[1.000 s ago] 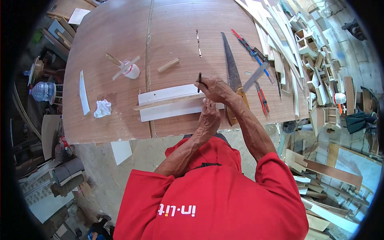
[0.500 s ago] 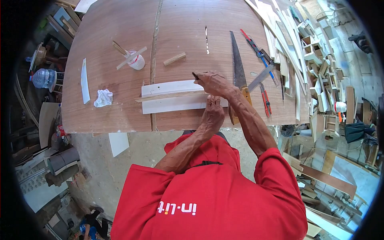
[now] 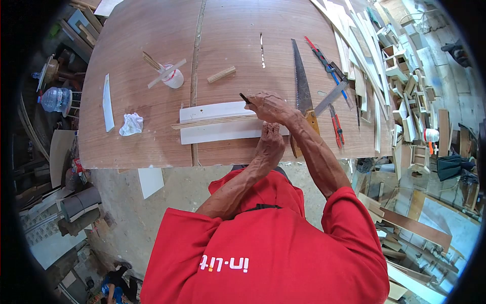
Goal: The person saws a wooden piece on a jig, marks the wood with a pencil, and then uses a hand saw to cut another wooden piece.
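Slim dark tool (image 3: 243, 97) has tilted, pinched in right hand (image 3: 271, 107) near thin tan wooden strip (image 3: 217, 121) on flat white board (image 3: 212, 135); left hand (image 3: 272, 145) bunched, hold unclear; likely close handwork, calling for steadiness.

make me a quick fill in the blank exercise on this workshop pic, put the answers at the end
1. The hand holding the dark object is the person's ____ one.
2. The person's shirt is ____ in colour.
3. In the picture, the crumpled white cloth lies to the ____ of the white board.
4. The saw lies with its narrow tip pointing ____ the person.

Missing words: right; red; left; away from.
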Demonstrator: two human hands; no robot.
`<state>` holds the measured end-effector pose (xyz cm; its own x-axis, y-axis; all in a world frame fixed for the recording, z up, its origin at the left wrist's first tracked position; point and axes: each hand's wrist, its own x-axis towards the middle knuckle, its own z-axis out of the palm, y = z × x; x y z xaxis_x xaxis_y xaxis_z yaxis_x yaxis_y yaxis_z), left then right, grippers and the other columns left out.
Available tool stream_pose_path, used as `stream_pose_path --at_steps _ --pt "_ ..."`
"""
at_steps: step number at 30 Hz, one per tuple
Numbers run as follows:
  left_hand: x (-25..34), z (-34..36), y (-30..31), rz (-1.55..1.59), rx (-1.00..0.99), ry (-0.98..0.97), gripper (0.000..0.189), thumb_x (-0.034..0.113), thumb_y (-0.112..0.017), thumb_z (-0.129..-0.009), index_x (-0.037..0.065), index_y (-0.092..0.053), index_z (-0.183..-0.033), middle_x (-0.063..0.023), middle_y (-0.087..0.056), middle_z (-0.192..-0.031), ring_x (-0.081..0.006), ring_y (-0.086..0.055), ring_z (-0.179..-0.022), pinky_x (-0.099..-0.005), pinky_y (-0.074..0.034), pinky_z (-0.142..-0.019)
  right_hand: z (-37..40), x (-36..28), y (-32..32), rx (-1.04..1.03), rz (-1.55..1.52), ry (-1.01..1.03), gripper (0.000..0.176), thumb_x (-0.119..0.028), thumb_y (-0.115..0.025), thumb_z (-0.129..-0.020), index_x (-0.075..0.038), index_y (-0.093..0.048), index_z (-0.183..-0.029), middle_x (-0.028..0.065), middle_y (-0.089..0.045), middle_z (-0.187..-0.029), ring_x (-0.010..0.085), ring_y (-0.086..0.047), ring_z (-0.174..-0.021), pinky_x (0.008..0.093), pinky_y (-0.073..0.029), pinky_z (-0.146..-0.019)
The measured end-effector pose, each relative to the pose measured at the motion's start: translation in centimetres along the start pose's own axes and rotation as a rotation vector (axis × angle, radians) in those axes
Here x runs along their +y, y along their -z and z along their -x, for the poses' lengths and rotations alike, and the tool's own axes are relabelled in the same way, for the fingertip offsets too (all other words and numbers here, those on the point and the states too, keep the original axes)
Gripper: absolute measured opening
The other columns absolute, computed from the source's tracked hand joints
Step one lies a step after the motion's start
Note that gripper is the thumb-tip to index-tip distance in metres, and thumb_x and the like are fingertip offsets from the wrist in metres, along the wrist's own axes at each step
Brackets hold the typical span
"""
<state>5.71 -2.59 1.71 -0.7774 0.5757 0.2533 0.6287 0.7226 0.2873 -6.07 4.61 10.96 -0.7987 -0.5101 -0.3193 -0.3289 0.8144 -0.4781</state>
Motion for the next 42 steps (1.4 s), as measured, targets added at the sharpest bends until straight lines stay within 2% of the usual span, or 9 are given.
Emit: stream_pose_path --at_steps 12,15,21,24,26,31,33,37,42 --pt "0.0 0.1 -0.3 0.003 -0.01 -0.001 0.033 0.008 -0.055 -0.076 -0.015 -0.062 -0.098 -0.034 -0.049 -0.127 -0.0441 -0.045 -0.125 -0.0525 -0.028 -0.112 0.1 0.4 -0.3 0.062 -0.04 -0.019 0.027 -0.028 -0.055 -0.096 -0.002 -0.065 -0.097 0.0183 -0.068 -0.088 0.0361 -0.065 -0.084 0.0468 -0.049 -0.075" --pt "0.1 -0.1 -0.2 -0.029 -0.047 0.024 0.031 0.008 -0.054 -0.078 -0.014 -0.063 -0.098 -0.0322 -0.05 -0.128 -0.0447 -0.044 -0.125 -0.0538 -0.028 -0.112 1.3 1.7 0.0 0.307 -0.156 -0.089 0.027 -0.029 -0.056 -0.095 -0.004 -0.066 -0.1 0.0188 -0.068 -0.093 0.0367 -0.065 -0.084 0.0448 -0.05 -0.073" --pt "-0.4 -1.7 0.8 -0.035 0.106 0.059 0.022 0.011 -0.053 -0.084 0.001 -0.063 -0.102 -0.018 -0.057 -0.124 -0.0345 -0.053 -0.117 -0.0589 -0.029 -0.107 7.9 7.2 -2.5 1.078 -0.919 -0.364 0.019 -0.016 -0.056 -0.096 -0.001 -0.067 -0.101 0.0057 -0.067 -0.08 0.0076 -0.054 -0.064 0.0244 -0.043 -0.058" --pt "-1.8 -3.9 1.4 -0.014 0.143 0.037 0.02 0.015 -0.058 -0.081 0.004 -0.06 -0.098 -0.0095 -0.06 -0.093 -0.0273 -0.058 -0.093 -0.0612 -0.032 -0.099 11.8 10.5 -4.0 1.211 -0.97 -0.547 0.031 -0.025 -0.056 -0.098 0.001 -0.068 -0.085 0.0092 -0.065 -0.07 0.012 -0.054 -0.059 0.03 -0.043 -0.055" --pt "-2.7 -4.9 1.5 -0.023 0.121 0.003 0.021 0.013 -0.059 -0.08 0.004 -0.061 -0.099 -0.0102 -0.06 -0.093 -0.0273 -0.059 -0.093 -0.059 -0.034 -0.097 14.0 14.7 -6.9 1.099 -0.707 -0.824 0.045 -0.038 -0.056 -0.096 0.001 -0.064 -0.075 0.0072 -0.061 -0.062 0.0148 -0.054 -0.055 0.032 -0.043 -0.053" --pt "-4.5 -6.3 1.9 0.02 -0.043 -0.03 0.039 0.004 -0.061 -0.074 0.005 -0.06 -0.113 -0.0114 -0.063 -0.105 -0.0294 -0.057 -0.104 -0.0504 -0.036 -0.096 16.3 18.0 -8.7 0.905 -0.424 -0.894 0.062 -0.047 -0.051 -0.096 0.005 -0.058 -0.063 0.0146 -0.052 -0.051 0.026 -0.053 -0.05 0.0395 -0.04 -0.053" --pt "-4.5 -6.6 2.9 -0.015 -0.184 -0.027 0.049 0.002 -0.061 -0.073 0.003 -0.057 -0.122 -0.0137 -0.065 -0.109 -0.0303 -0.056 -0.11 -0.0535 -0.033 -0.098 16.7 17.4 -7.7 0.744 -0.409 -0.914 0.064 -0.051 -0.049 -0.094 0.008 -0.064 -0.076 0.0308 -0.061 -0.072 0.0452 -0.063 -0.072 0.0502 -0.045 -0.067" --pt "-5.7 -7.3 3.4 -0.161 -0.112 -0.025 0.051 0.005 -0.058 -0.077 -0.001 -0.053 -0.128 -0.0145 -0.065 -0.11 -0.0272 -0.06 -0.11 -0.067 -0.02 -0.104 16.6 19.0 -7.9 0.764 -0.331 -0.91 0.063 -0.05 -0.048 -0.095 0.007 -0.063 -0.072 0.028 -0.058 -0.064 0.0388 -0.063 -0.066 0.0468 -0.044 -0.062" --pt "-13.4 -8.2 3.0 -0.303 -0.029 0.222 0.055 0.003 -0.055 -0.079 0.004 -0.05 -0.134 -0.0086 -0.065 -0.114 -0.0288 -0.059 -0.114 -0.0732 -0.012 -0.106 16.3 17.1 -5.5 0.348 0.017 -0.968 0.055 -0.049 -0.046 -0.094 0.002 -0.068 -0.092 0.0293 -0.066 -0.089 0.0438 -0.066 -0.087 0.0509 -0.05 -0.077"
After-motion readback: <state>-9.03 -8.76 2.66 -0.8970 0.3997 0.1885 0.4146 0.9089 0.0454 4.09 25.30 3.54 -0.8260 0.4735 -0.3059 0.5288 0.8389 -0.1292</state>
